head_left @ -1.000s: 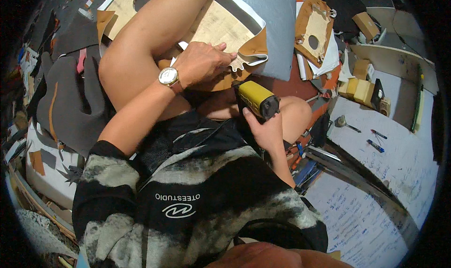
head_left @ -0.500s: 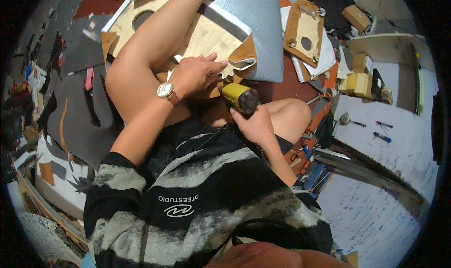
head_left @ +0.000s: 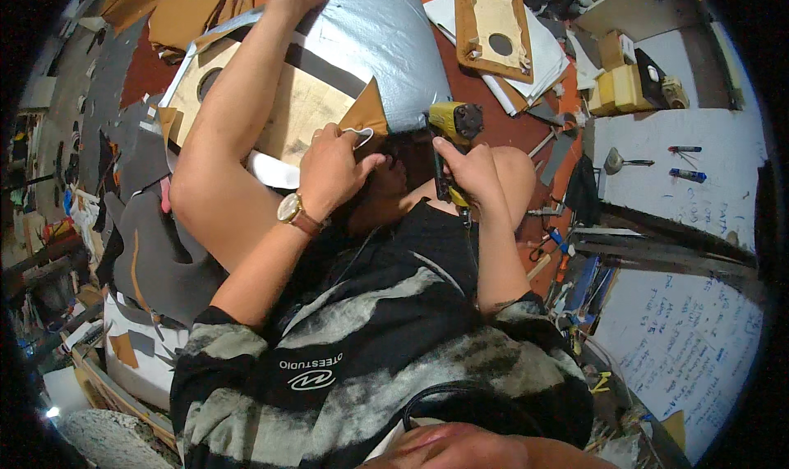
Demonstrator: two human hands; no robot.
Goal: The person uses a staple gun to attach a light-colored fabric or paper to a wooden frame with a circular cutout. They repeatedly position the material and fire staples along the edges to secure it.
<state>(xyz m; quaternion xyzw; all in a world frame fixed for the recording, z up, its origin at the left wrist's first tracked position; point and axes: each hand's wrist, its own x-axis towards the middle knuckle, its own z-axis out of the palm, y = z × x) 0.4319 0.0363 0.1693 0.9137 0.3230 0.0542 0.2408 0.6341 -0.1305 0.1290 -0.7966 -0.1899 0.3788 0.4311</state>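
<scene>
My right hand (head_left: 472, 173) is wrapped round the handle of a yellow and black staple gun (head_left: 448, 122), held upright over my lap and apart from the panel. A pale wooden panel (head_left: 292, 112) with a round hole lies in front of me, partly covered by my bare leg. Brown leather (head_left: 370, 114) with a white lining folds up at its near right corner. My left hand (head_left: 333, 169), wearing a wristwatch, has its fingers curled on the leather and panel edge, thumb out to the right. White padding (head_left: 275, 172) shows beside it.
A silvery-grey covered slab (head_left: 386, 42) lies under the panel. At the far right sits a smaller leather-edged panel (head_left: 496, 29) on white sheets. Hand tools (head_left: 559, 239) lie along my right, near a white written-on surface (head_left: 657, 329). Grey fabric (head_left: 160, 247) is heaped on the left.
The staple gun has moved up and right, away from the leather edge, and turned more upright. My left hand has shifted down and left along the panel edge. The head view has shifted.
</scene>
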